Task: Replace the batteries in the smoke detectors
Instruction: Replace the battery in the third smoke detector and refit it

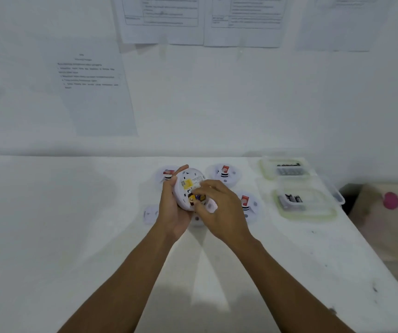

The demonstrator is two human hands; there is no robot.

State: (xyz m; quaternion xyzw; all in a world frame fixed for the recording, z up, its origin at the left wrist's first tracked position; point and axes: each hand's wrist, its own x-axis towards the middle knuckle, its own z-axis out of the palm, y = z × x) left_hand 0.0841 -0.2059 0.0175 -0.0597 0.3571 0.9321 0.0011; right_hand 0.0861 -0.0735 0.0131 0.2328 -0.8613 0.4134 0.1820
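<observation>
The left hand [172, 209] grips a smoke detector [185, 186], raised above the table [73, 212] with its back toward the camera. The right hand [220, 209] pinches the battery [196, 197] in its open compartment. Three other detectors [224, 173] lie behind and right of the held detector. Farther right of it stand two plastic tubs [313, 216] holding batteries.

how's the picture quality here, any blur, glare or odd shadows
Head view: soft overall, wall papers too blurred to read; the white table is washed out, so detectors lying on it nearly vanish; soft shadows fall beneath both forearms; the right hand smears slightly over the battery; the held smoke detector is clearest.
</observation>
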